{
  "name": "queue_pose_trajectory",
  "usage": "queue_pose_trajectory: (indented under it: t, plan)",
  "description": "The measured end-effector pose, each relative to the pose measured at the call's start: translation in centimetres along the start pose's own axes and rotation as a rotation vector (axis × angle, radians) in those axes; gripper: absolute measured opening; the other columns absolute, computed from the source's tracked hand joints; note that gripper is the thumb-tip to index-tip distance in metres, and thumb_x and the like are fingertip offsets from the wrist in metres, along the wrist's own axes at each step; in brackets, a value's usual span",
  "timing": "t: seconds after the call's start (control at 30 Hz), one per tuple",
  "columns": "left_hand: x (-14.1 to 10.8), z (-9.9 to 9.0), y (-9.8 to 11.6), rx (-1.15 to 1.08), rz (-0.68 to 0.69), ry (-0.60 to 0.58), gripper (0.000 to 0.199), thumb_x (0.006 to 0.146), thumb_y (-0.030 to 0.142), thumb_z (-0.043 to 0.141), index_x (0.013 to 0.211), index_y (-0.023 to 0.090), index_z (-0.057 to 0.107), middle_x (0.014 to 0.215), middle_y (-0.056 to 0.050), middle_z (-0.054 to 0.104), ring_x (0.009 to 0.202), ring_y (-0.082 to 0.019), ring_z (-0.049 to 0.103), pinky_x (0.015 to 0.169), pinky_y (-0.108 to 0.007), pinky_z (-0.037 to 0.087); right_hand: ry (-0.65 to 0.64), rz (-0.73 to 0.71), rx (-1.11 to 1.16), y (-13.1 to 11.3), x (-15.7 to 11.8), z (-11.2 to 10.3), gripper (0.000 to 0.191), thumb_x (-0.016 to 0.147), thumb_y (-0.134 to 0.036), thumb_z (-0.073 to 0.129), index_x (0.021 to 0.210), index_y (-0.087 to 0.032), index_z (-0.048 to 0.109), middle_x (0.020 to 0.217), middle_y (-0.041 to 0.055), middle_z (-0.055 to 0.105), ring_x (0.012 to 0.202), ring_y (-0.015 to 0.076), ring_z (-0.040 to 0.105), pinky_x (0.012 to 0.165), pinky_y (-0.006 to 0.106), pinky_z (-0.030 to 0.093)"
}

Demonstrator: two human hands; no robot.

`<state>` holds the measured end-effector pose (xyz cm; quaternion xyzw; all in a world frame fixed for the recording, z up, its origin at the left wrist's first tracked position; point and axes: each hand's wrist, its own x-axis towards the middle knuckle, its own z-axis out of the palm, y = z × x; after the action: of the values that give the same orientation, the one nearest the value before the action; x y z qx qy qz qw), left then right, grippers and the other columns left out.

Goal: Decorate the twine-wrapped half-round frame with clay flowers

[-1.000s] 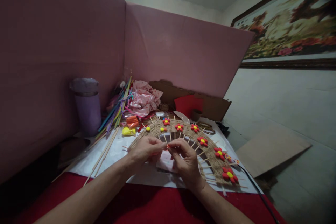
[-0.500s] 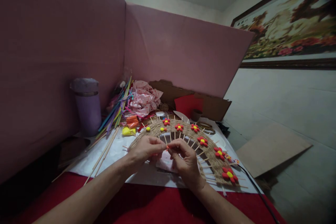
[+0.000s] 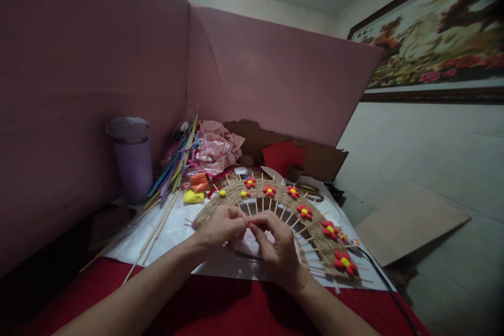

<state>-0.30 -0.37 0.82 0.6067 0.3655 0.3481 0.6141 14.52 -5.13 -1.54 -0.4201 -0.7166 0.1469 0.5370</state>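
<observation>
My left hand (image 3: 223, 224) and my right hand (image 3: 275, 244) meet at their fingertips in front of a twine-wrapped arch (image 3: 315, 226) with thin sticks poking out of both edges. Both hands are pinched closed, and what lies between the fingertips is too small to make out now. Red flowers with yellow centres, such as a large one (image 3: 345, 262) at the right end, sit along the arch. Toward its left side are yellow dots (image 3: 222, 193), one with a bit of red beside it. A pale pink patterned piece (image 3: 249, 243) lies behind and below the fingers.
A purple tumbler (image 3: 134, 168), coloured pipe cleaners (image 3: 177, 160) and crumpled pink cloth (image 3: 218, 147) stand at the back left. Yellow clay (image 3: 193, 197) and orange packets (image 3: 199, 181) lie nearer. Scissors (image 3: 311, 190) are behind the arch; loose sticks (image 3: 157, 228) lie left, a black cable (image 3: 380, 273) right.
My fingertips have drawn closer together, and the small orange-red bit seen between them before is now mostly hidden. The arch and its flowers have stayed in place.
</observation>
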Motion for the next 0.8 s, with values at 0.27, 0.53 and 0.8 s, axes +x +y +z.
queue_pose_trajectory:
  t: [0.27, 0.53, 0.8]
  plan:
    - [0.3, -1.0, -0.3, -0.300, 0.000, -0.009, 0.012, 0.066, 0.018, 0.053, 0.077, 0.015, 0.059, 0.056, 0.002, 0.055, 0.038, -0.004, 0.032, 0.035, -0.017, 0.019, 0.190, 0.336, 0.554, 1.1, 0.8, 0.4, 0.019, 0.079, -0.033, 0.062, 0.090, -0.018, 0.059, 0.062, -0.0038, 0.052, 0.052, 0.0084, 0.049, 0.050, 0.020, 0.041]
    - [0.0, -0.7, 0.0, -0.343, -0.022, -0.066, 0.013, 0.069, 0.024, 0.056, 0.076, 0.013, 0.060, 0.060, 0.002, 0.050, 0.045, -0.005, 0.035, 0.041, -0.017, 0.020, 0.152, 0.506, 0.747, 1.6, 0.8, 0.7, 0.030, 0.070, -0.040, 0.071, 0.077, -0.018, 0.053, 0.054, -0.0068, 0.049, 0.041, 0.0055, 0.043, 0.039, 0.017, 0.036]
    - [-0.1, -0.8, 0.3, -0.452, -0.028, -0.107, 0.009, 0.070, 0.021, 0.055, 0.070, 0.012, 0.058, 0.063, -0.001, 0.052, 0.051, -0.007, 0.040, 0.046, -0.019, 0.026, 0.127, 0.526, 0.726, 0.7, 0.8, 0.5, 0.030, 0.070, -0.038, 0.072, 0.071, -0.019, 0.049, 0.049, -0.0089, 0.045, 0.038, 0.0041, 0.038, 0.036, 0.016, 0.033]
